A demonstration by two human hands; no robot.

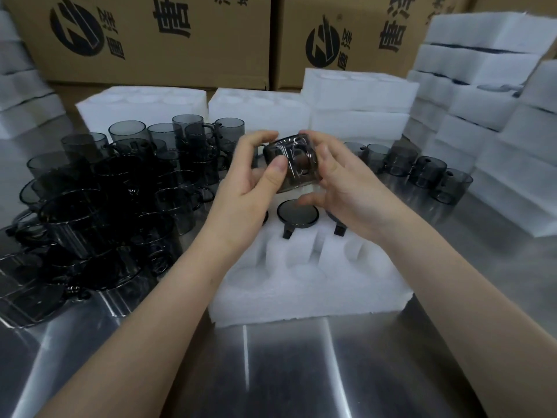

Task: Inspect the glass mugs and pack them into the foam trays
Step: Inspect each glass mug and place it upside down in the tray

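A smoky grey glass mug [297, 162] is held in the air between both hands, above the far end of a white foam tray [304, 285]. My left hand [251, 188] grips its left side, thumb on the glass. My right hand [340, 182] curls round its right side. In the tray's far row sit upside-down mugs; one [297, 214] shows its round base and handle. The nearer pockets of the tray hold nothing.
A dense crowd of loose grey mugs [99, 206] covers the steel table on the left. A short row of mugs [422, 170] stands at the right. Foam trays [470, 95] are stacked at the back and right, with cardboard boxes [144, 37] behind.
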